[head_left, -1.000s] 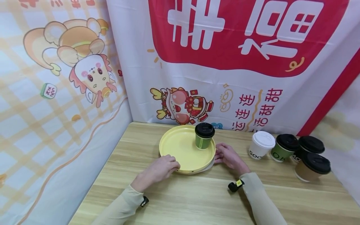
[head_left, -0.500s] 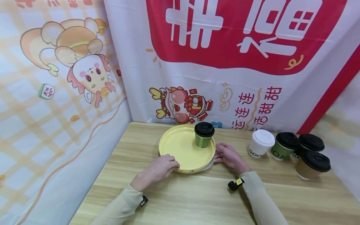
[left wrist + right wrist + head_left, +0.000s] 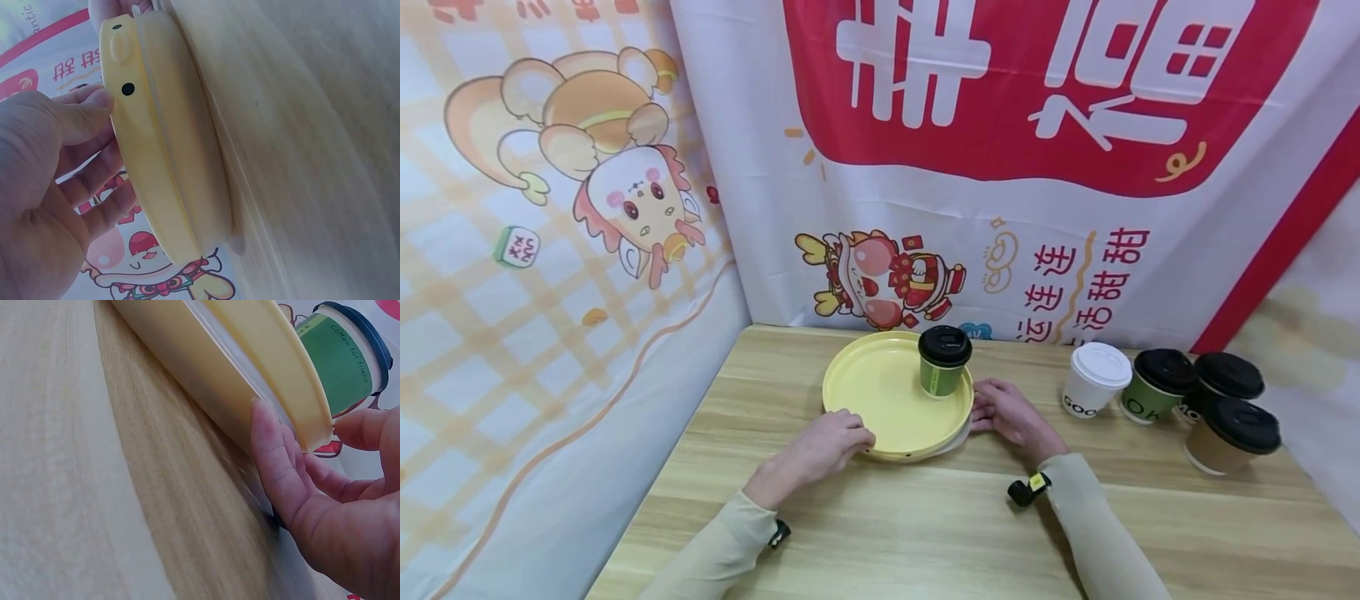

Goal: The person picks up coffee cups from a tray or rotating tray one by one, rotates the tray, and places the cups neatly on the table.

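Note:
A round yellow tray (image 3: 880, 392) with a low rim sits on a pale round base (image 3: 955, 440) on the wooden table. On the tray's right side stands a green paper cup (image 3: 942, 379) with a black lid, upright. My left hand (image 3: 827, 446) grips the front-left rim, its thumb on the outer wall beside a black dot and its fingers behind the edge in the left wrist view. At the right side, my right hand (image 3: 1009, 417) holds the rim between thumb and fingers; one fingertip (image 3: 265, 415) lies along the lower pale base in the right wrist view.
Several lidded cups stand at the right: a white cup (image 3: 1093, 387), a green cup (image 3: 1142, 402), a black-lidded cup (image 3: 1228, 377) behind and a brown cup (image 3: 1217, 450) in front. A printed cloth (image 3: 760, 250) hangs along the table's back edge.
The head view has drifted slightly, shifting the whole scene a little. Both hands stay at the tray's rim, and the cup keeps its place on it.

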Tool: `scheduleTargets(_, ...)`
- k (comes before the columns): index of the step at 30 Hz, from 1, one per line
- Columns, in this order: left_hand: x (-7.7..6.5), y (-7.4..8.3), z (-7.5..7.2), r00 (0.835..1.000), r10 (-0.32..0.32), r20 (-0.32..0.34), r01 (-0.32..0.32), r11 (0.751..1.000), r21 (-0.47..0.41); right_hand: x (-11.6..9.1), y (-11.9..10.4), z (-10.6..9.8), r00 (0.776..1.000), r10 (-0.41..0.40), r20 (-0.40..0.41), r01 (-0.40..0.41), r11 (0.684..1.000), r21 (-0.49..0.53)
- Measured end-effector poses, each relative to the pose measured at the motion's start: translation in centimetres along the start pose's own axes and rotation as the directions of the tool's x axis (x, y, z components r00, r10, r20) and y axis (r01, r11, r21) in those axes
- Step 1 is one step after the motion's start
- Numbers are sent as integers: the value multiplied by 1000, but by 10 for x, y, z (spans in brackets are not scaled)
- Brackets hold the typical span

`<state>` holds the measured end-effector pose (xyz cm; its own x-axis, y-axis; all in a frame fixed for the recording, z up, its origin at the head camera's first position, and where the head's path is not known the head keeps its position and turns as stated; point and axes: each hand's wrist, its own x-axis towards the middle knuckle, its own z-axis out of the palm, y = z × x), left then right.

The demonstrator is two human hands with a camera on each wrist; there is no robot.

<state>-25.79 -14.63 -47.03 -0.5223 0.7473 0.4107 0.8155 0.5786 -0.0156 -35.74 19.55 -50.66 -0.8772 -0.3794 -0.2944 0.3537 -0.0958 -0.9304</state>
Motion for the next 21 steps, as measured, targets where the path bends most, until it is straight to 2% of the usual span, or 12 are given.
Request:
scheduleTargets(10,-3,-10,-2,999,34,-28,-35,999,-23,-1,1,0,1000,-12,-7,12,1000,-1)
scheduleTargets(18,-5,-12,-8,999,-17,52,19,999,-43,-2,0,-1,1000,-11,7,11,1000,-3)
scheduleTargets(21,-3,-10,-10,999,-15,50,16,999,-30,-1,0,-1,1000,-7,2,7,1000,-3)
